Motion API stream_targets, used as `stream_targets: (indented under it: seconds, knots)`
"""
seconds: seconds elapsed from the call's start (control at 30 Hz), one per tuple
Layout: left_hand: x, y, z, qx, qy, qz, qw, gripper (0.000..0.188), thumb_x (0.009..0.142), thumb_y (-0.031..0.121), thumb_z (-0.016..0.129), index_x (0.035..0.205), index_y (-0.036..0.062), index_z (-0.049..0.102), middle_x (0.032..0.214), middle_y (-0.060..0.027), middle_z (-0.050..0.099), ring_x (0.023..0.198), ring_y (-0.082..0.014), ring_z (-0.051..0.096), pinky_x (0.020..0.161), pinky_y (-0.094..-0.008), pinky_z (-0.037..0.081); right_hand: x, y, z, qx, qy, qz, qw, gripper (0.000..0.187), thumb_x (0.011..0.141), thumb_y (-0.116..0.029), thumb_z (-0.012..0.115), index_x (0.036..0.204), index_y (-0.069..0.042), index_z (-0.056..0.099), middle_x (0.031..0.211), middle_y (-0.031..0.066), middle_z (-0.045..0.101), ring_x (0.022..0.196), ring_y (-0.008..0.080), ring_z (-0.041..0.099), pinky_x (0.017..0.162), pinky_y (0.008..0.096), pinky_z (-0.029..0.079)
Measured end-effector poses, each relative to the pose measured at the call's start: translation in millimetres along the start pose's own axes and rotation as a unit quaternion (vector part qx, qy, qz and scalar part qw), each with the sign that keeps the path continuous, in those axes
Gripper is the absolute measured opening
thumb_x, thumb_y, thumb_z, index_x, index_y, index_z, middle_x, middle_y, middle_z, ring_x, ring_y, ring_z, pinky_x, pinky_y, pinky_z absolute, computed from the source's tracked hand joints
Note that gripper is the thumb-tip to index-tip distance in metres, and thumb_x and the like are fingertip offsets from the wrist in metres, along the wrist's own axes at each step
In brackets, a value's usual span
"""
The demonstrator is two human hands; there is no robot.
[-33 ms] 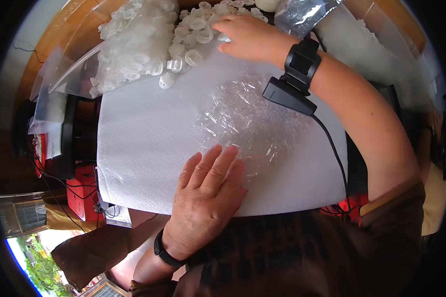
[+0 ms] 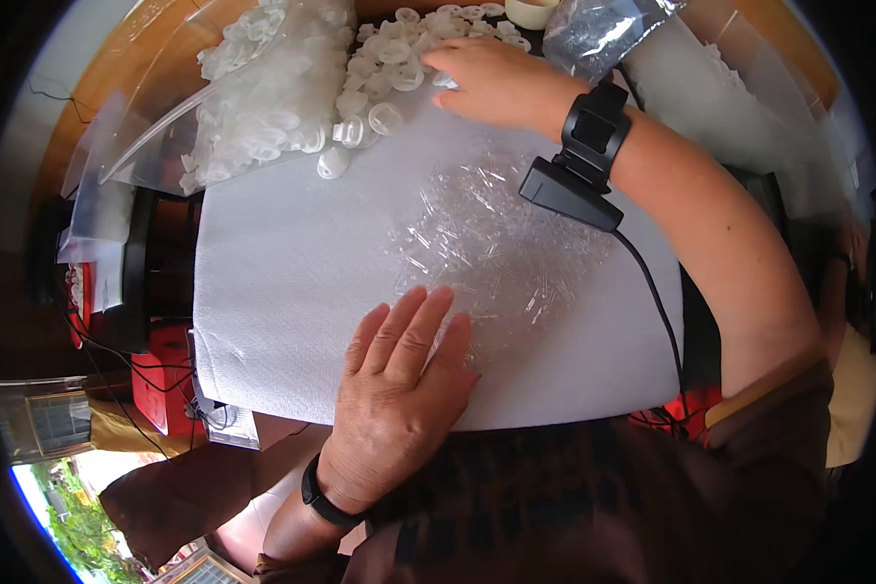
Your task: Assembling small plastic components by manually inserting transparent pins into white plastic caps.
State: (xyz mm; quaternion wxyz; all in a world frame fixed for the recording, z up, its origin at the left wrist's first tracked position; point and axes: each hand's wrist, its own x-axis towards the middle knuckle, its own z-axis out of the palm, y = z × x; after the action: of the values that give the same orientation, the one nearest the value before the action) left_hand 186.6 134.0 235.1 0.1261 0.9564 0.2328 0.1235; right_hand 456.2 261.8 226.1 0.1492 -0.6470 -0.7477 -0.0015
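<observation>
- Right hand: thumb and forefinger parted among translucent caps; can't tell if they're pinching one.
- Left hand palm down, fingers loosely spread, near clear plastic slivers.
- White sheet beneath, perhaps stopping slivers sliding.

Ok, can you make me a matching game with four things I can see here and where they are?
Things:
1. left hand
2. right hand
3. thin clear pieces
4. cream bowl

Places:
A. cut off by the picture's top edge
B. among the round whitish pieces at the far side
C. over the near edge of the white sheet, back facing up
D. scattered around the middle of the sheet

Pairs: 1-C, 2-B, 3-D, 4-A
</observation>
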Motion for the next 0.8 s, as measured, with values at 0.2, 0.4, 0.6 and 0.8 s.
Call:
stream_targets:
  seconds: [0.2, 0.4, 0.6, 0.8]
  knots:
    - [-9.6, -2.3, -11.3, -0.013, 0.037, -0.055, 0.998, 0.047, 0.067, 0.012, 0.076, 0.111, 0.0055, 0.062, 0.129, -0.0116, 0.051, 0.121, -0.0281, 0.049, 0.101, -0.0454, 0.037, 4.0, 11.3, 14.0, -0.001, 0.006, -0.035, 0.999, 0.026, 0.083, -0.016, 0.058, 0.104, -0.001, 0.064, 0.107, 0.0155, 0.062, 0.100, 0.0306, 0.059, 0.086, 0.0408, 0.047]
    - [-19.5, -10.4, -7.5, -0.054, 0.069, -0.065, 0.994, 0.038, 0.066, -0.001, 0.070, 0.103, 0.0003, 0.063, 0.108, -0.0142, 0.060, 0.104, -0.0328, 0.058, 0.087, -0.0434, 0.047, -3.9, 4.8, -10.5, 0.133, 0.001, 0.037, 0.990, 0.021, 0.088, -0.018, 0.057, 0.099, -0.001, 0.064, 0.094, 0.0126, 0.064, 0.076, 0.0187, 0.060, 0.068, 0.0303, 0.047]
    - [-23.0, -13.4, 1.9, -0.077, 0.067, -0.042, 0.994, 0.034, 0.066, 0.000, 0.071, 0.099, 0.0010, 0.065, 0.107, -0.0133, 0.060, 0.103, -0.0328, 0.058, 0.085, -0.0423, 0.048, -66.7, -43.4, -69.7, 0.565, -0.011, 0.144, 0.812, 0.028, 0.093, -0.025, 0.053, 0.102, -0.001, 0.062, 0.092, 0.0116, 0.064, 0.067, 0.0120, 0.054, 0.059, 0.0242, 0.043]
    - [-12.0, -1.4, 3.2, -0.076, 0.018, 0.061, 0.995, 0.033, 0.067, 0.007, 0.071, 0.099, 0.0042, 0.066, 0.104, -0.0090, 0.060, 0.097, -0.0248, 0.059, 0.084, -0.0394, 0.048, -146.8, -52.9, -72.3, 0.721, -0.089, 0.287, 0.624, 0.038, 0.096, -0.029, 0.046, 0.117, 0.001, 0.056, 0.098, 0.0173, 0.063, 0.067, 0.0129, 0.054, 0.059, 0.0251, 0.044]
